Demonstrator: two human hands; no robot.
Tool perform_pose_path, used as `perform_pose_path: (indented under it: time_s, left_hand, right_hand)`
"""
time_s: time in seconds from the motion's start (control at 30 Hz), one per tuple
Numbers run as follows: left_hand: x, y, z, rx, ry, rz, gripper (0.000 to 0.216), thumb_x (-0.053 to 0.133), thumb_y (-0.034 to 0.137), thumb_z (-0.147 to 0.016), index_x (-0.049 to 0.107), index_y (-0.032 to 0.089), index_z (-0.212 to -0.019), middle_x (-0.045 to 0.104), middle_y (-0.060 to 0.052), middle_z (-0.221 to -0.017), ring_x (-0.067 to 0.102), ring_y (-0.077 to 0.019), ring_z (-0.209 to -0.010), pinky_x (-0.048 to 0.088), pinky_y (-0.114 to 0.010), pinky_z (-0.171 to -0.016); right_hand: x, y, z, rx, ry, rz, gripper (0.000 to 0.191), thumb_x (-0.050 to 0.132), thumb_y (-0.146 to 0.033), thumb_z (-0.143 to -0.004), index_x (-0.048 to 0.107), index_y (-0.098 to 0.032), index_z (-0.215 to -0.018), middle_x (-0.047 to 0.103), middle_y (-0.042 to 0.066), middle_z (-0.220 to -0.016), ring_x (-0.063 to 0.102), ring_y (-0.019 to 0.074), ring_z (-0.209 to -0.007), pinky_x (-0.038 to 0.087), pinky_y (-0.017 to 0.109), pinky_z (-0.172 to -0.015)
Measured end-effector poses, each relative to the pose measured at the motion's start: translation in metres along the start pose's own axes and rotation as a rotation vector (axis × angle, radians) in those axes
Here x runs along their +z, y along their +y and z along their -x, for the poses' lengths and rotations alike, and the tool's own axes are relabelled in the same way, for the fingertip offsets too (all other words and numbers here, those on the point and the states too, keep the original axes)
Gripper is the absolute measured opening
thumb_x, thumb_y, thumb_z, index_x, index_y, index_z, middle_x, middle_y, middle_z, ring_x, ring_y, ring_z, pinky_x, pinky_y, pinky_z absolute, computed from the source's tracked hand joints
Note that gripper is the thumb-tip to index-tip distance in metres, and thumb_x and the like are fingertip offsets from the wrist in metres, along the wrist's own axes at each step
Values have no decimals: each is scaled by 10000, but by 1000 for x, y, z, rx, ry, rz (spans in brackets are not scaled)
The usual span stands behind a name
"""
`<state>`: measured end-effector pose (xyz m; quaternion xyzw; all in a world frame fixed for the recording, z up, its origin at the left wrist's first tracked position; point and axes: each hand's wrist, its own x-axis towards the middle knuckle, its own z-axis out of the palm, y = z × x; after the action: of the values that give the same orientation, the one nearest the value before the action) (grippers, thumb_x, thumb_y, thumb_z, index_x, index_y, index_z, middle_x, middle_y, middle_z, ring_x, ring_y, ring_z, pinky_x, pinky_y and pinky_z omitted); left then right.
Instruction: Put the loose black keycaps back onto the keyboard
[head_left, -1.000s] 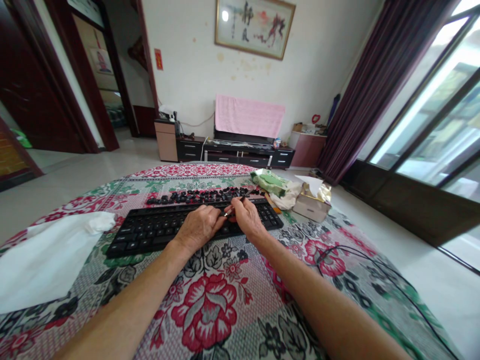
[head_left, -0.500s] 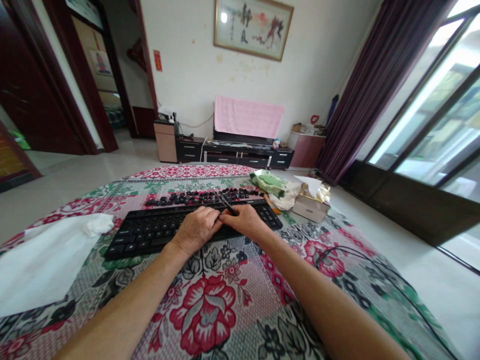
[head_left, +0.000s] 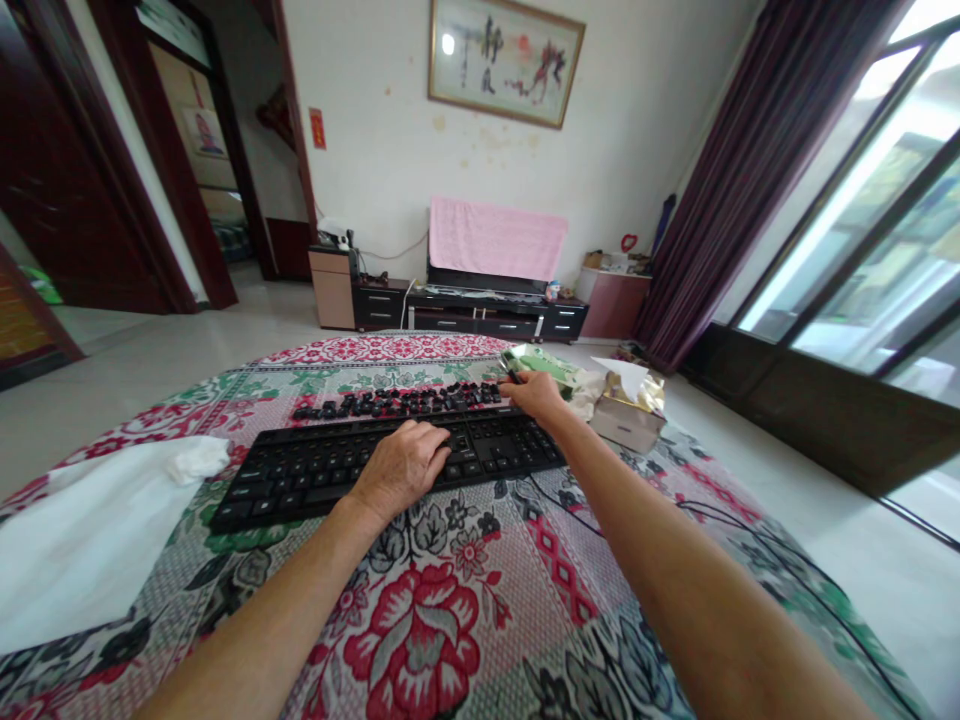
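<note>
Keyboard (head_left: 300,478): black, full-size, lies flat across the middle of the table (head_left: 420,620), long side roughly parallel to the near edge, its right end a little farther away than its left. Table is covered by a floral cloth in red, green and grey.

Left hand (head_left: 401,468): palm down on the keyboard's near middle, fingers loosely curled over the keys, clamped on nothing that shows.

Right hand (head_left: 534,395): stretched past the keyboard's far right corner, well apart from the left. Fingertips are drawn together at the right end of the keycap row, with something small and dark at them (a cap or a tool, too small to tell). Cannot tell whether it is gripped or only touched.

Loose keycaps (head_left: 397,402): black, in a long row just beyond the keyboard's far edge and parallel to it.

Green packet (head_left: 544,365): just past the right hand, toward the far right edge, with crumpled white paper beside it.

Tissue box (head_left: 628,420): gold-toned, near the right edge, a white sheet standing out of its top.

Cable (head_left: 750,540): black, loops over the cloth along the right side.

White sheet (head_left: 82,530): spread flat at the left edge; a crumpled wad (head_left: 196,460) sits at its far corner, near the keyboard's left end.
</note>
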<state>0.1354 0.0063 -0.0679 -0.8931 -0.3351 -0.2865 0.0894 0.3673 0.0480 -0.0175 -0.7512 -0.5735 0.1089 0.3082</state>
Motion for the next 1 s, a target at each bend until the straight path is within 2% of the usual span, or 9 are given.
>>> perform_pose_path:
  time_s: [0.07,0.2,0.33,0.5,0.7,0.87,1.0]
  left_hand:
    - [1,0,0,-5,4,13,209,481,234,-872,619,140,-998,653,-77,-912,558,-195,-841,490,-316,-762]
    - [1,0,0,-7,2,31,204,480,219,-867,625,144,-989,651,-77,-910,550,-193,-839,489,-313,-761]
    - [0,1,0,-16,-9,38,195,484,217,-865,628,153,-980,651,-69,-910,547,-191,-846,486,-309,-771]
    - [-1,1,-1,-21,-6,44,192,470,222,-872,630,158,-957,649,-64,-910,544,-188,-842,483,-311,-781]
    - [-1,1,0,-22,-12,47,186,470,218,-871,631,164,-946,640,-59,-890,544,-181,-852,478,-300,-787]
    - [-1,1,-1,-18,-8,45,177,469,212,-868,636,167,-908,636,-62,-867,543,-184,-842,481,-302,-769]
    - [-2,1,-1,-9,-6,41,171,473,203,-864,639,170,-889,634,-60,-857,542,-181,-838,482,-301,-763]
  right_hand:
    - [0,11,-22,56,-21,214,251,538,-340,-750,694,-162,-834,608,14,-598,524,127,-557,376,224,-535]
    - [7,24,-49,81,-62,321,224,559,-318,-762,672,-127,-730,584,55,-570,555,161,-614,383,236,-561]
    - [13,27,-62,103,-126,402,179,599,-269,-736,663,-103,-715,577,73,-570,587,191,-666,410,245,-596]
    - [15,27,-66,116,-186,486,145,600,-259,-709,688,-165,-776,634,58,-654,609,208,-724,461,259,-618]
    - [14,23,-62,72,-208,568,219,623,-259,-632,710,-164,-809,675,75,-794,626,246,-835,487,275,-684]
    - [17,27,-63,49,-159,559,246,616,-230,-640,715,-164,-856,684,109,-832,630,261,-865,487,288,-709]
    - [21,30,-63,39,-74,502,314,646,-229,-613,706,-154,-912,676,113,-761,638,262,-812,493,300,-690]
